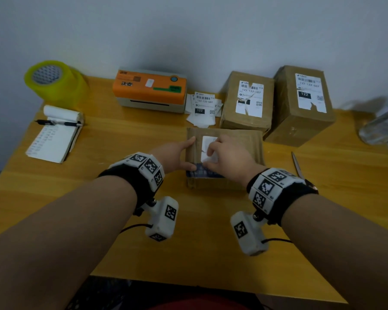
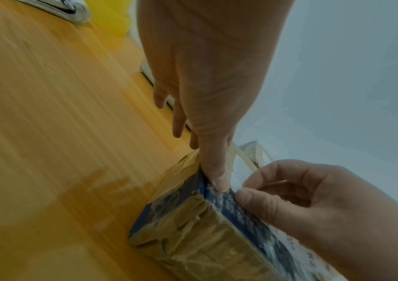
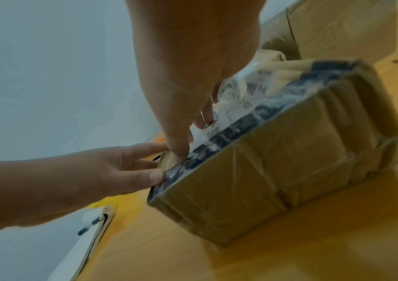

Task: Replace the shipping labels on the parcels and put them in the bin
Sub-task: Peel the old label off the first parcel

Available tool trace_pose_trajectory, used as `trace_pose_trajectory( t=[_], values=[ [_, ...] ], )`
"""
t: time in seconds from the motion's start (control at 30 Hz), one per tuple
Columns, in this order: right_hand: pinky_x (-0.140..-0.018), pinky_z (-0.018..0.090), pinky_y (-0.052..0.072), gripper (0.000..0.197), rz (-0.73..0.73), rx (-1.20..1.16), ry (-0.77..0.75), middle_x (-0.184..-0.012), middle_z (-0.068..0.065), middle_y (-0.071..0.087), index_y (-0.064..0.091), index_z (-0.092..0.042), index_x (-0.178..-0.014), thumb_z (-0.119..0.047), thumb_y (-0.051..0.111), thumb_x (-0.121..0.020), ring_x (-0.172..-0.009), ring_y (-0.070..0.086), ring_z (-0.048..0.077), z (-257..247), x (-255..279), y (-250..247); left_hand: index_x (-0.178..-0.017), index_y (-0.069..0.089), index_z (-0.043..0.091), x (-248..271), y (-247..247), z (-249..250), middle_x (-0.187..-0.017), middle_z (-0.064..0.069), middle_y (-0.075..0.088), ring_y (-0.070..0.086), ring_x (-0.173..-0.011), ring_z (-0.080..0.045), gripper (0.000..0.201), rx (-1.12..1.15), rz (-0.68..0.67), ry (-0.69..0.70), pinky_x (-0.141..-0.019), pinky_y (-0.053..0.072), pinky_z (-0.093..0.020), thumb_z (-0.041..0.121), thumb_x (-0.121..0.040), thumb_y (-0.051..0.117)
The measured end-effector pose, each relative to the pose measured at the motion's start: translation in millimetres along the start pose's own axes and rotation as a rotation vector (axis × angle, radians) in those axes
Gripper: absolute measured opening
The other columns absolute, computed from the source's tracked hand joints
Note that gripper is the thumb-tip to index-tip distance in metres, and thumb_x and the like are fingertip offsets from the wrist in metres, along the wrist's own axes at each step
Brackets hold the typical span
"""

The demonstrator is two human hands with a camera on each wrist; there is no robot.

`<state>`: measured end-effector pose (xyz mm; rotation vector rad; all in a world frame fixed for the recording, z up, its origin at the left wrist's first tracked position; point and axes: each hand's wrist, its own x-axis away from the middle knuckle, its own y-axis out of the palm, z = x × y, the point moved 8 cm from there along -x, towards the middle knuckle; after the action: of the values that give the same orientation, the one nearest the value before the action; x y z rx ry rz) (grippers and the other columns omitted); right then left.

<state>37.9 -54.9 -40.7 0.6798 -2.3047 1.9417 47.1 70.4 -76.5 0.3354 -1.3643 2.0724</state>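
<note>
A flat brown parcel (image 1: 240, 151) with dark blue tape along its near top edge lies at the table's middle. On its top is a white shipping label (image 1: 207, 140), partly lifted and crumpled (image 3: 236, 106). My right hand (image 1: 211, 151) pinches this label between thumb and curled fingers (image 3: 202, 117). My left hand (image 1: 189, 153) braces the parcel's left end, with its fingers straight along the side and its thumb (image 2: 217, 178) pressing on the top edge. Two taller parcels (image 1: 246, 101) (image 1: 305, 104) with torn labels stand behind.
A pile of fresh labels (image 1: 204, 108) lies beside an orange label printer (image 1: 150, 90). A yellow tape roll (image 1: 54, 81) and a notepad with pen (image 1: 54, 137) are at the left. A thin metal tool (image 1: 298, 164) lies right of the parcel. A clear container (image 1: 383, 124) sits at the far right.
</note>
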Motion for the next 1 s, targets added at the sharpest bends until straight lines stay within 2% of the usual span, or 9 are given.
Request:
trace_pose_trajectory(
  t=[0.1, 0.17, 0.27, 0.33, 0.53, 0.73, 0.9, 1.0],
  values=[
    [-0.097, 0.038, 0.035, 0.036, 0.061, 0.066, 0.029, -0.115, 0.005, 0.053, 0.061, -0.021, -0.109, -0.048, 0.058, -0.086, -0.112, 0.049, 0.025, -5, -3, -1, -0.15, 0.011, 0.03, -2, -2, -2, -0.147, -0.006, 0.04, 0.046, -0.127, -0.024, 0.092, -0.026, 0.027, -0.006, -0.1, 0.043, -0.04, 0.048, -0.079, 0.067],
    [-0.1, 0.038, 0.032, 0.038, 0.081, 0.116, 0.037, -0.115, 0.006, 0.054, 0.061, -0.019, -0.111, -0.048, 0.056, -0.086, -0.114, 0.049, 0.026, -8, -4, -1, -0.149, 0.015, 0.029, -3, -5, 0, -0.148, -0.005, 0.038, 0.047, -0.126, -0.024, 0.093, -0.05, 0.043, -0.003, -0.1, 0.043, -0.041, 0.048, -0.077, 0.07],
    [-0.1, 0.037, 0.029, 0.037, 0.091, 0.133, 0.044, -0.116, 0.007, 0.054, 0.061, -0.018, -0.112, -0.045, 0.055, -0.086, -0.114, 0.049, 0.027, -12, -5, 0, -0.147, 0.023, 0.026, -5, -9, 3, -0.156, 0.0, 0.02, 0.035, -0.135, -0.024, 0.093, -0.059, 0.077, 0.028, -0.107, 0.037, -0.043, 0.046, -0.072, 0.074],
    [-0.099, 0.037, 0.03, 0.037, 0.08, 0.143, 0.056, -0.117, 0.008, 0.053, 0.06, -0.016, -0.112, -0.043, 0.055, -0.086, -0.114, 0.048, 0.028, -13, -6, 1, -0.146, 0.026, 0.024, -6, -9, 4, -0.157, 0.001, 0.014, 0.031, -0.137, -0.024, 0.093, -0.059, 0.076, 0.034, -0.109, 0.035, -0.044, 0.045, -0.071, 0.076],
    [-0.098, 0.041, 0.036, 0.048, 0.012, 0.157, 0.089, -0.124, 0.014, 0.049, 0.056, -0.01, -0.12, -0.045, 0.055, -0.087, -0.118, 0.046, 0.032, -17, -12, 4, -0.144, 0.03, 0.02, -5, -10, 8, -0.148, 0.002, 0.034, 0.046, -0.125, -0.023, 0.085, -0.081, 0.068, 0.047, -0.1, 0.042, -0.042, 0.042, -0.074, 0.075],
    [-0.094, 0.039, 0.041, 0.048, 0.007, 0.196, 0.021, -0.125, 0.017, 0.047, 0.054, -0.006, -0.123, -0.039, 0.059, -0.088, -0.117, 0.046, 0.033, -29, -17, 9, -0.144, 0.029, 0.025, -3, -7, 6, -0.146, 0.001, 0.039, 0.05, -0.122, -0.024, 0.084, -0.114, 0.069, 0.028, -0.096, 0.045, -0.042, 0.046, -0.075, 0.072],
    [-0.093, 0.038, 0.044, 0.04, 0.0, 0.213, -0.042, -0.123, 0.018, 0.047, 0.052, -0.004, -0.124, -0.026, 0.056, -0.092, -0.115, 0.048, 0.032, -36, -17, 8, -0.146, 0.025, 0.026, -3, -8, 7, -0.146, -0.002, 0.041, 0.051, -0.121, -0.025, 0.082, -0.122, 0.061, 0.002, -0.095, 0.046, -0.041, 0.044, -0.079, 0.07],
    [-0.093, 0.04, 0.047, 0.031, -0.029, 0.207, -0.035, -0.121, 0.018, 0.047, 0.053, -0.001, -0.122, -0.01, 0.053, -0.092, -0.114, 0.05, 0.032, -30, -16, 7, -0.145, 0.026, 0.027, -4, -9, 6, -0.144, -0.002, 0.044, 0.051, -0.121, -0.025, 0.084, -0.119, 0.063, -0.018, -0.095, 0.046, -0.043, 0.047, -0.077, 0.071]
  ],
)
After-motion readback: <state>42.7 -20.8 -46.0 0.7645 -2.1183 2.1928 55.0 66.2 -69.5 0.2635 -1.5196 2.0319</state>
